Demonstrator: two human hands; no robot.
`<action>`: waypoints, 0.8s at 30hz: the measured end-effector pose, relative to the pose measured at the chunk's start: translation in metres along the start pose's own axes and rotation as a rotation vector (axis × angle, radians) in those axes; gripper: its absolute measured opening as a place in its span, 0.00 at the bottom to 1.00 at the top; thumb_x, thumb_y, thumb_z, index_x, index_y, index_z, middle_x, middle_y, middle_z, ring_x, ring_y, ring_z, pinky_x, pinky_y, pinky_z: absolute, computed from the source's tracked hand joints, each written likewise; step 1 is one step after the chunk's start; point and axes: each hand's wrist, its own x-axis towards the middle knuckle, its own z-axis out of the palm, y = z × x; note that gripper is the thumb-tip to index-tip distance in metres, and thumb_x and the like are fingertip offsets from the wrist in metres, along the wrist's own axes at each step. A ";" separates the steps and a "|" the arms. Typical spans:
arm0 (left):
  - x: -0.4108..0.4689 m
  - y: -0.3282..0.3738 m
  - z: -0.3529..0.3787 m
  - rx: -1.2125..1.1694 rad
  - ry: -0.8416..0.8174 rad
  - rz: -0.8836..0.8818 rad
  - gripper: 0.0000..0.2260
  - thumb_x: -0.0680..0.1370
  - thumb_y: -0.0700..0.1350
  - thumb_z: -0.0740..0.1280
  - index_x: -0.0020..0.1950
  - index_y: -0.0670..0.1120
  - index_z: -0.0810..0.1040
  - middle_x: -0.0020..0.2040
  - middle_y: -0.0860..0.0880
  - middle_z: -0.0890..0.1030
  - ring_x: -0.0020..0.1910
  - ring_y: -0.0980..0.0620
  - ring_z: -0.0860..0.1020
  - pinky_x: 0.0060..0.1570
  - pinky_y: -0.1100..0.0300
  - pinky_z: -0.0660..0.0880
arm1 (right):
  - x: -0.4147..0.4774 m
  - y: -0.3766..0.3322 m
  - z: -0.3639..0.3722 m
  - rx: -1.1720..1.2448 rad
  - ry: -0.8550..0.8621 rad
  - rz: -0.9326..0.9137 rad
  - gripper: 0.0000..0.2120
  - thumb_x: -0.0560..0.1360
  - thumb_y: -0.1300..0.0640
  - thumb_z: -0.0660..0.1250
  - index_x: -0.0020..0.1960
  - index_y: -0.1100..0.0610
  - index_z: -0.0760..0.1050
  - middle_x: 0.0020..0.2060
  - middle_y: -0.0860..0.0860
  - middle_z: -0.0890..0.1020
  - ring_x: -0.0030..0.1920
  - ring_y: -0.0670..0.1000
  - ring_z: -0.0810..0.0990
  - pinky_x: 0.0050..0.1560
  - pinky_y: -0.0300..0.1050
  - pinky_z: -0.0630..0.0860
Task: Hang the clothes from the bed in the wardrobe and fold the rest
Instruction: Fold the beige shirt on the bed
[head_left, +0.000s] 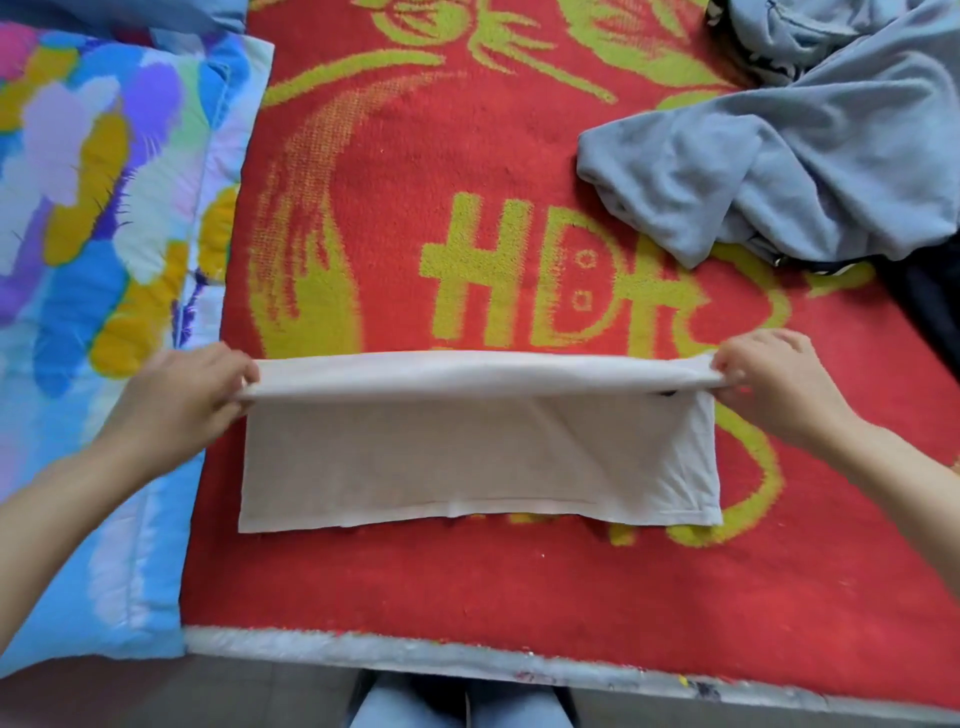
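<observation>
Both hands work one fold in the head view. Your left hand (192, 400) and right hand (774, 384) each pinch an end of the cream garment (467, 457), lifting its far fold while the near half lies flat on the red blanket (467, 587) by the bed's front edge. Keep that fold taut and level, lay it squarely on the near hem, then smooth it. A crumpled grey sweatshirt (779, 171) lies far right, a patterned quilt (93, 208) on the left.

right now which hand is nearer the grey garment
Right. The right hand grips the right end of the white cloth, just below the grey garment; the left hand grips its left end, farther off beside the colourful quilt.
</observation>
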 end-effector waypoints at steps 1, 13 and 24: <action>-0.016 0.001 0.003 0.044 -0.032 0.074 0.04 0.70 0.44 0.61 0.43 0.50 0.68 0.32 0.43 0.76 0.29 0.42 0.79 0.31 0.51 0.70 | -0.014 -0.001 0.002 -0.023 0.059 -0.084 0.08 0.62 0.68 0.74 0.35 0.62 0.76 0.31 0.55 0.79 0.38 0.59 0.82 0.51 0.57 0.71; -0.081 0.037 0.079 0.428 -0.673 -0.260 0.17 0.74 0.47 0.64 0.62 0.51 0.67 0.55 0.50 0.73 0.53 0.50 0.74 0.45 0.57 0.69 | -0.087 -0.031 0.091 -0.272 -0.409 -0.166 0.22 0.53 0.49 0.82 0.40 0.59 0.78 0.36 0.54 0.79 0.36 0.56 0.81 0.29 0.41 0.72; -0.039 0.110 0.089 0.280 -0.389 -0.232 0.16 0.63 0.40 0.76 0.49 0.42 0.79 0.41 0.41 0.78 0.39 0.40 0.79 0.31 0.53 0.75 | -0.064 -0.030 0.106 0.652 -0.245 1.168 0.36 0.72 0.58 0.68 0.74 0.64 0.55 0.68 0.65 0.64 0.66 0.66 0.67 0.63 0.58 0.68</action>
